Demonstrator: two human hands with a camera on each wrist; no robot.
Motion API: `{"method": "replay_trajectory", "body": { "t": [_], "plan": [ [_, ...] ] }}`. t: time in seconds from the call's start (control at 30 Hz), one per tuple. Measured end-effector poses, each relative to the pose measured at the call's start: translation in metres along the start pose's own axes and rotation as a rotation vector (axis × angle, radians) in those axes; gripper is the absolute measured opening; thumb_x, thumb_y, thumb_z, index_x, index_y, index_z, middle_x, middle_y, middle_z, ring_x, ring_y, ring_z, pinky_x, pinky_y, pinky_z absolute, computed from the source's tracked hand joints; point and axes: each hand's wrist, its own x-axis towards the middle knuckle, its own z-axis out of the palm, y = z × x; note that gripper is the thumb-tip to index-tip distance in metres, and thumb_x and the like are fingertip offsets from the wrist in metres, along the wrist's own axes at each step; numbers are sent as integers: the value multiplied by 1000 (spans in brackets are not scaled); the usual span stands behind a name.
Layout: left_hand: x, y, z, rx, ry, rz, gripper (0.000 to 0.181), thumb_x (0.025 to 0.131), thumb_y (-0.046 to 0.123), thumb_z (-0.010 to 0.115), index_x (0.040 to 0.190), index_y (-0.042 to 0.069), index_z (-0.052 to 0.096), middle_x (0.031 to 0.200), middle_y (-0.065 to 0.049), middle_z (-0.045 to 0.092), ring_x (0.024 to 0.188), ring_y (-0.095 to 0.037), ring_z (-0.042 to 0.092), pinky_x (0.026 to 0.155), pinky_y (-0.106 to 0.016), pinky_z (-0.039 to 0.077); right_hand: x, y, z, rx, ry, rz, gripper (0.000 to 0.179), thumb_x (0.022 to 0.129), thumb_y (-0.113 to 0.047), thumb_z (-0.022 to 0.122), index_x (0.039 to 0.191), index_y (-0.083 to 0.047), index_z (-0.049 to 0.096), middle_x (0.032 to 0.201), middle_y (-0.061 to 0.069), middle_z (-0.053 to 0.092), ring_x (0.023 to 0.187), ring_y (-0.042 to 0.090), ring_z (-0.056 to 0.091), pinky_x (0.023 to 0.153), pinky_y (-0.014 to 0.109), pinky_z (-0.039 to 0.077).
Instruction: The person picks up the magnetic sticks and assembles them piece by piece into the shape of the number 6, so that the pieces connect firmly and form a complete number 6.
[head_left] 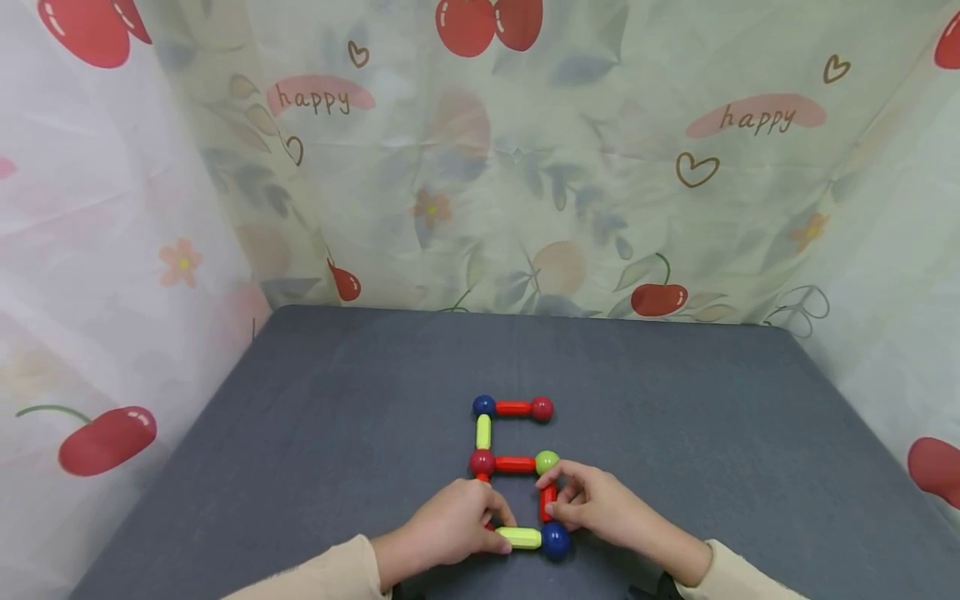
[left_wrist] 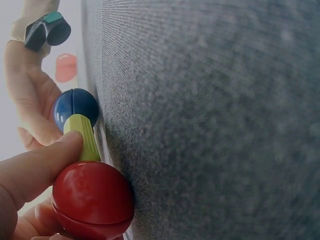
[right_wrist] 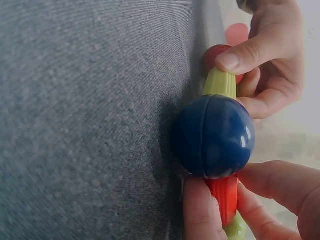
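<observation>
Magnetic rods and balls lie joined on the dark table. My left hand point(head_left: 459, 523) pinches the lower yellow-green rod point(head_left: 521, 538) between thumb and fingers. That rod runs from a red ball point(left_wrist: 92, 200), mostly hidden in the head view, to a blue ball point(head_left: 556, 541). My right hand point(head_left: 600, 504) pinches the upright red rod point(head_left: 548, 502) between the blue ball and a light-green ball point(head_left: 547, 461). Another red rod point(head_left: 515, 464) joins the green ball to a dark red ball point(head_left: 482, 462). Below this ball, a red rod is partly covered by my left hand.
Further back, a yellow-green rod point(head_left: 483, 432) leads up to a blue ball point(head_left: 484, 406). From there a red rod point(head_left: 513, 408) reaches right to a red ball point(head_left: 542, 408). Patterned cloth point(head_left: 517, 167) hangs behind and beside the table point(head_left: 337, 400).
</observation>
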Motion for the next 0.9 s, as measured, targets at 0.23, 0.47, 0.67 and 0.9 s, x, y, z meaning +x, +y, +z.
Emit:
{"method": "replay_trajectory", "body": {
  "t": [0.23,0.47,0.67,0.9],
  "plan": [
    [0,0,0,-8,-4,-3,12,74,17,84,82,21,76,53,4,47,48,-10,41,45,-21,29,1,0,-1,2,-8,26,25,87,-12,71,110,-9,63,74,2,61,62,13,57,52,26,44],
    [0,-1,0,-3,-2,1,12,74,17,84,82,21,75,54,5,48,48,-10,42,45,-20,30,-1,-1,-3,38,-16,41,26,87,-10,70,111,-7,62,75,4,59,66,14,60,64,32,57],
    [0,-1,0,-8,-3,0,11,74,17,83,82,21,75,55,5,48,49,-9,42,45,-21,30,-2,-1,-2,36,-13,41,26,87,-10,71,110,-7,62,74,3,59,65,14,59,63,32,57],
    [1,-1,0,-3,-3,12,11,75,17,83,82,21,75,55,6,48,49,-9,41,45,-20,30,-1,0,-3,50,-18,24,26,87,-11,71,110,-6,62,73,3,59,64,13,59,64,33,58]
  ]
}}
